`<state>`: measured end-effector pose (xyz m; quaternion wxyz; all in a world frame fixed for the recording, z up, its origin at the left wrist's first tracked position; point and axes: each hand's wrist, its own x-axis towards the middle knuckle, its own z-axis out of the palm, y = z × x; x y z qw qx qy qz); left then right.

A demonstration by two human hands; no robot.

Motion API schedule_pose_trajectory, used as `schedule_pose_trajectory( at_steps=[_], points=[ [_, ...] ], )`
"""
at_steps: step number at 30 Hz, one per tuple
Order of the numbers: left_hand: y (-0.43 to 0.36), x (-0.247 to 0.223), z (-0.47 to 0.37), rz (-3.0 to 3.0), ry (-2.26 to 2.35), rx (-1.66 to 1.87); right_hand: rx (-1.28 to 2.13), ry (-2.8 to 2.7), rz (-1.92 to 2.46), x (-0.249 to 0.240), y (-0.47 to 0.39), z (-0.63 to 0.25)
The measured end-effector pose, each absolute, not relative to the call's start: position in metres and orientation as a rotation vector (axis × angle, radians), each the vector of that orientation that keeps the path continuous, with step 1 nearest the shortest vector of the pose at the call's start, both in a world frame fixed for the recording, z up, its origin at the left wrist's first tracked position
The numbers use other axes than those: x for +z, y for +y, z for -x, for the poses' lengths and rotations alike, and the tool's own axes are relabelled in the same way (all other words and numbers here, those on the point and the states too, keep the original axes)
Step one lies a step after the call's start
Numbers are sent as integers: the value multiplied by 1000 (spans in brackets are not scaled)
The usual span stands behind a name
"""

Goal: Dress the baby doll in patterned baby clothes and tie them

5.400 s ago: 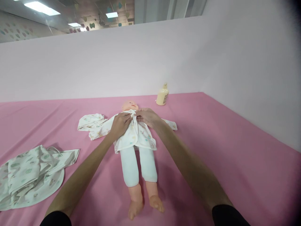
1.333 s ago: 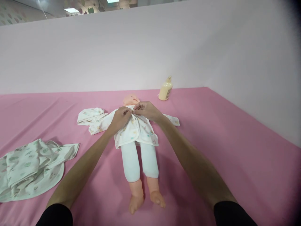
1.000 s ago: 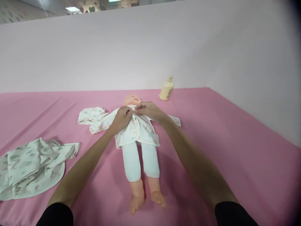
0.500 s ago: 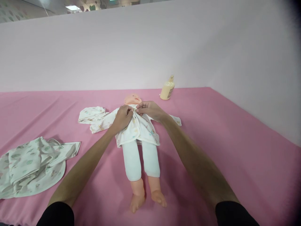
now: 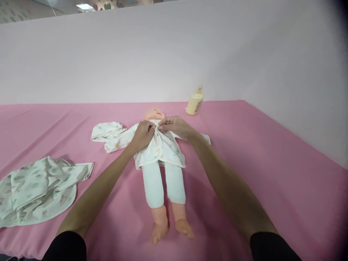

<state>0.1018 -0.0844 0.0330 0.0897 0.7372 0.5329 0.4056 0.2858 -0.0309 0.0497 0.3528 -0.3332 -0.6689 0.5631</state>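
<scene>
A baby doll (image 5: pixel 154 114) lies on its back, feet towards me, with white cloth legs and bare feet. It wears a white printed baby shirt (image 5: pixel 170 152) whose sleeves stretch out to both sides. At the upper chest, my left hand (image 5: pixel 143 135) pinches the shirt's front edge, its fingers closed. My right hand (image 5: pixel 175 127) is just across from it, thumb and fingers pinched on the other side of the shirt front near the neck. The small spot of fabric between my fingertips is partly hidden, and any fastener there is too small to make out.
Folded white printed clothing (image 5: pixel 106 131) lies beside the doll's left-side sleeve. A crumpled white printed cloth (image 5: pixel 35 192) is spread at the near left. Behind, a cream pump bottle (image 5: pixel 194 103) stands by the white wall (image 5: pixel 130 58). Everything rests on a pink sheet (image 5: pixel 258 163).
My hands stay pinched on the shirt front with hardly any movement. The whole view has shifted very slightly; doll, cloths and bottle keep their places.
</scene>
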Motion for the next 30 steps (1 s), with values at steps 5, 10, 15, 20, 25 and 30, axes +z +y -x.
schedule_pose_trajectory(
  at_steps=[5, 10, 15, 20, 25, 30],
  points=[
    [-84, 33, -102, -2204, 1582, 1208, 1470, -1752, 832, 47, -28, -287],
    [-83, 32, -102, -2242, 1596, 1191, 1438, -1758, 834, 47, -29, -285],
    [-82, 31, -99, -2281, 1593, 1163, 1400, -1768, 859, 51, -34, -284],
    [-81, 29, -98, -2259, 1632, 1124, 1392, -1784, 862, 52, -34, -285],
    [-81, 28, -97, -2235, 1641, 1109, 1348, -1847, 844, 48, -29, -287],
    [-83, 30, -97, -2232, 1624, 1092, 1330, -1905, 836, 48, -28, -290]
  ],
)
